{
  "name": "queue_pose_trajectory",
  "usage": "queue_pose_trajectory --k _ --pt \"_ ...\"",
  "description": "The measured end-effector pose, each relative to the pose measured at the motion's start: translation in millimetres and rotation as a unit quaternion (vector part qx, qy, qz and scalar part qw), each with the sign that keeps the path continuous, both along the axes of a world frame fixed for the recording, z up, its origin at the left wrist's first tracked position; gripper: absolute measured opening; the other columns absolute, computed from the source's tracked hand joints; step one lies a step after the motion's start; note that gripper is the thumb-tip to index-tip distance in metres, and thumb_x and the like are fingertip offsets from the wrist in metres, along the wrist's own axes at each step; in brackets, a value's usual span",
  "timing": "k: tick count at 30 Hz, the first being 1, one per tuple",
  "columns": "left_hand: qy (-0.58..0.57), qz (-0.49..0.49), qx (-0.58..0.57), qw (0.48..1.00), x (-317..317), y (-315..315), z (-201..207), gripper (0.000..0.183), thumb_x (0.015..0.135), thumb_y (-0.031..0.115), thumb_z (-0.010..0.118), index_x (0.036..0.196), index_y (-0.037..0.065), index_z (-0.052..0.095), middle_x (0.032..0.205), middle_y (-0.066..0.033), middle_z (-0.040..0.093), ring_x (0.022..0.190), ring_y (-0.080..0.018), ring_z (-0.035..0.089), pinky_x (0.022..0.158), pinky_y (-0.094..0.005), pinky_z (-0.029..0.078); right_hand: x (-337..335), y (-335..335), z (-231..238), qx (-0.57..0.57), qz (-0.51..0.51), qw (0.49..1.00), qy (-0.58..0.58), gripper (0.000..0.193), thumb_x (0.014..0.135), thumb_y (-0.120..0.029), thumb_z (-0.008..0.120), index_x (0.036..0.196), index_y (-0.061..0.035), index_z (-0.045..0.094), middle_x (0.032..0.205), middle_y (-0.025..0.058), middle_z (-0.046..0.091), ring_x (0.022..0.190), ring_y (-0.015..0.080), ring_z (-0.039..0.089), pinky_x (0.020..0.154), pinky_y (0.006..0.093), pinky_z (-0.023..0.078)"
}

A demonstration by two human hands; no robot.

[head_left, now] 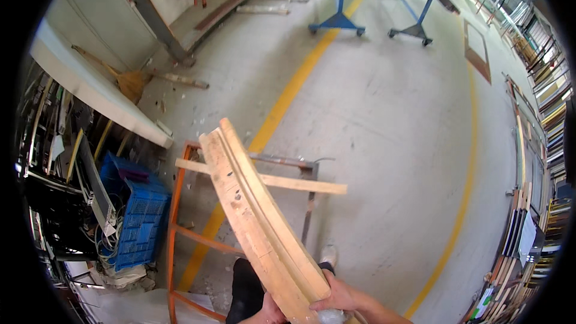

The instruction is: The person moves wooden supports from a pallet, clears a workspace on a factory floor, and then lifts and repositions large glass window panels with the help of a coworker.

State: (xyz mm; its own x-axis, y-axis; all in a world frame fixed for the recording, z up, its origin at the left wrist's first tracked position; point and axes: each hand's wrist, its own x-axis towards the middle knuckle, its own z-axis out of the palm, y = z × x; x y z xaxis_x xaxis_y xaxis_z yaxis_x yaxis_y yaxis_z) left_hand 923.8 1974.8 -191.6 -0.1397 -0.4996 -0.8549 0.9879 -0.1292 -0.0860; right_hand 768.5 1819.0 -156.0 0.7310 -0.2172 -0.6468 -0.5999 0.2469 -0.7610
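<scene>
Two long wooden boards (258,228) lie side by side in front of me, tilted away toward the far left, with dark spots on the left one. My right hand (337,295) is closed round their near right edge, thumb on top. Against the near left edge, my left hand (271,311) is closed on the boards; its fingers are mostly hidden. Clear plastic wrap (331,316) shows beside my right hand. Beyond, a thin wooden strip (300,184) lies across an orange and grey metal frame (173,222), partly behind the boards.
A blue plastic crate (139,228) with cables stands at the left, below a broom (131,84). Blue wheeled stands (338,21) are at the far side. Stacked strips and profiles (510,252) line the right. Yellow lines (294,87) run along the grey floor.
</scene>
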Motion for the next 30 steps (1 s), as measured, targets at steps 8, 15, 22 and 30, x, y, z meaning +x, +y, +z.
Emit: queue_pose_trajectory --k 8,15,22,30 --pt "0.200 -0.003 -0.258 0.945 -83.6 -125.0 100.5 0.054 0.094 0.042 0.035 0.133 0.005 0.046 0.133 -0.0177 0.050 0.119 -0.0370 0.050 0.102 -0.0565 0.036 -103.4 -98.5 131.6 -0.036 -0.122 0.991 -0.038 0.103 0.062 -0.026 0.085 0.136 0.0096 0.023 0.125 0.0221 0.049 0.116 0.0277 0.050 0.098 0.0364 0.042" --pt "0.125 -0.021 -0.206 0.970 -110.1 -225.6 149.9 0.054 0.094 0.043 0.037 0.130 0.004 0.048 0.129 -0.0168 0.053 0.114 -0.0347 0.054 0.099 -0.0548 0.040 -122.2 -196.8 148.9 -0.012 -0.110 0.992 -0.054 0.092 0.066 -0.016 0.082 0.136 0.0082 0.026 0.125 0.0195 0.050 0.115 0.0258 0.051 0.097 0.0369 0.043" --pt "0.105 0.069 -0.172 0.977 -125.7 -352.7 132.0 0.057 0.091 0.048 0.037 0.131 0.008 0.049 0.132 -0.0143 0.052 0.118 -0.0333 0.052 0.103 -0.0538 0.036 -94.8 -354.1 152.3 0.030 -0.010 0.999 -0.013 0.087 0.067 -0.019 0.081 0.134 0.0070 0.031 0.121 0.0178 0.054 0.111 0.0240 0.054 0.095 0.0368 0.045" --pt "0.125 0.193 -0.196 0.953 -103.1 -527.1 116.6 0.051 0.093 0.038 0.033 0.130 0.006 0.049 0.130 -0.0169 0.053 0.116 -0.0356 0.053 0.101 -0.0562 0.037 -6.4 -548.0 194.8 -0.030 0.141 0.986 0.084 0.084 0.068 -0.020 0.082 0.131 0.0077 0.034 0.114 0.0183 0.059 0.104 0.0245 0.059 0.090 0.0385 0.048"
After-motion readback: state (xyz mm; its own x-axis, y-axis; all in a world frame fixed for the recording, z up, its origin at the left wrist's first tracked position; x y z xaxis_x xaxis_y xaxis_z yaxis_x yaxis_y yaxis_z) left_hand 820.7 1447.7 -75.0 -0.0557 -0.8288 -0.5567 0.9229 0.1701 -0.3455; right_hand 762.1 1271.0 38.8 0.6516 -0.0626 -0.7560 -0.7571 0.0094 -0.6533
